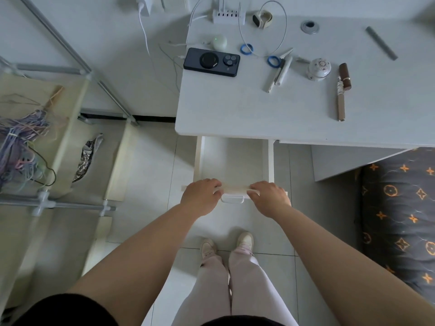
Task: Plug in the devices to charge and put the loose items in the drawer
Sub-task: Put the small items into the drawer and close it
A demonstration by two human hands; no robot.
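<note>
A white drawer [233, 158] stands pulled out under the desk's front edge, nothing visible inside. My left hand [201, 196] and my right hand [268, 196] both grip the top edge of the drawer front, either side of its white handle [232, 199]. On the white desk [259, 109] lie a dark phone [211, 62] with a cable at its left end, a white earbud case [219, 41], blue-handled scissors [273, 58], a white pen [281, 72], a small round jar [319, 68], a brown lipstick [345, 75] and a beige tube [340, 102].
A white USB charger hub [228, 15] and a smart band [262, 18] sit at the desk's back edge. A grey stick [381, 43] lies far right. A metal-frame rack [70, 67] with hangers stands left. A patterned bed cover [400, 208] is on the right.
</note>
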